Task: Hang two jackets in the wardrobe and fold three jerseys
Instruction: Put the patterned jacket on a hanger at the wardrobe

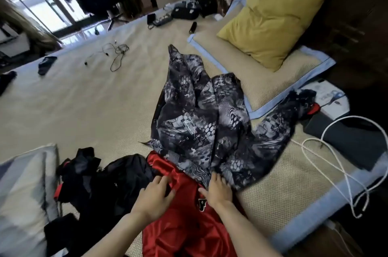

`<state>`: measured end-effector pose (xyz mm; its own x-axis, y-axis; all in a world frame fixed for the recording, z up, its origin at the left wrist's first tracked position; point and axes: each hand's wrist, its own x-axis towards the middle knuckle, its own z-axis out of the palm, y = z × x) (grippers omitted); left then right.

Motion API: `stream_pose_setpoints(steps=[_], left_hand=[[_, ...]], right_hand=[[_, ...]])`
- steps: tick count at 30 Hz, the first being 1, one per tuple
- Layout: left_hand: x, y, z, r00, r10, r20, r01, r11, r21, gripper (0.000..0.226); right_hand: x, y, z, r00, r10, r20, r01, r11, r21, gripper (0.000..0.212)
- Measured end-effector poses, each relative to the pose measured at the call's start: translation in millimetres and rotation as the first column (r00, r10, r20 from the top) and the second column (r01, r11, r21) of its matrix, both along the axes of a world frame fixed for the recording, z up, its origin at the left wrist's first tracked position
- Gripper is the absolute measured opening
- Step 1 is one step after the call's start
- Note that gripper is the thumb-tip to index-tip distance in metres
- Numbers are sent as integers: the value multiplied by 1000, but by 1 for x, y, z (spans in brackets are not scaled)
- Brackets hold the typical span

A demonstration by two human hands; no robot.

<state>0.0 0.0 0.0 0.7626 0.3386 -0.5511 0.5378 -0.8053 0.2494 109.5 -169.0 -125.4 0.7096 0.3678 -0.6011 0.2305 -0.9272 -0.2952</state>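
Both hands work at the near edge of the bed [88, 97]. The left hand [156, 196] lies on the red jersey [184, 225], fingers loosely curled over a fold at its upper edge; whether they pinch the cloth cannot be told. The right hand [217, 188] rests where the jersey meets the patterned jacket [201, 122], fingers spread and fairly straight, pressing rather than gripping.

Location of task items: the jersey lies flat between the forearms, its top edge tucked under the jacket's hem. The jacket is spread across the bed beyond it, one sleeve trailing toward a white cable [336, 164] at the right edge. A heap of dark clothes [100, 183] touches the jersey's left side; how many garments it holds cannot be told.

Judged status: early; nothing looks folded, and no wardrobe is in view.

Risks:
- The jacket overlaps the jersey, so pulling either one is likely to drag the other and spoil any fold
- The jersey looks slick; creases may slip open once released
- The dark heap sits close enough to get caught up in a fold
- The trailing sleeve could snag the cable if the jacket is lifted quickly
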Motion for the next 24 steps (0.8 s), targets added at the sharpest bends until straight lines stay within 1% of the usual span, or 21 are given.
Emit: stream_pose_setpoints(steps=[1,3,5,6,8,10,12,14,16,17,20,21,22,23,24], left_hand=[[-1,2,-4,1000,26,0,-26,999,-27,35],[-1,6,-8,998,65,-17,-65,997,-40,33],[1,10,-7,997,71,-30,-72,997,-23,32],[3,10,-4,997,72,-35,-73,997,-13,31],[11,12,5,997,62,-35,-62,998,0,31],[23,15,15,998,47,-44,-48,999,0,37],[40,16,23,998,60,9,-59,995,-85,43],[61,10,39,995,44,89,-31,989,-147,40],[85,1,59,981,-25,195,55,987,-148,54],[98,-4,71,967,-69,245,101,987,-123,64],[129,-6,109,905,-167,392,204,978,-55,92],[137,-6,123,873,-190,449,230,972,-36,98],[146,-5,136,841,-215,496,259,966,-20,103],[153,-7,150,814,-243,527,292,956,-11,105],[159,-10,165,793,-275,544,334,942,-12,103]], right_hand=[[3,2,-5,1000,-24,13,24,1000,-8,83],[11,2,-9,997,-71,22,71,997,-12,65],[23,-1,-7,995,-97,-31,98,995,17,45],[27,-2,-1,990,-115,-78,118,992,38,38],[39,-4,11,976,-167,-140,182,978,103,36],[50,-4,28,948,-239,-212,284,933,219,38],[59,-3,56,921,-268,-284,360,863,354,37],[70,-4,94,914,-255,-315,383,797,467,37],[83,-9,138,912,-256,-322,401,723,562,43],[89,-15,164,910,-243,-336,407,685,604,49],[99,-39,254,930,-214,-297,366,582,727,82],[97,-50,291,940,-212,-268,342,549,763,82],[94,-63,324,948,-210,-237,314,528,789,71],[88,-75,359,956,-203,-211,287,506,813,56],[80,-87,390,965,-185,-188,256,489,834,45]])
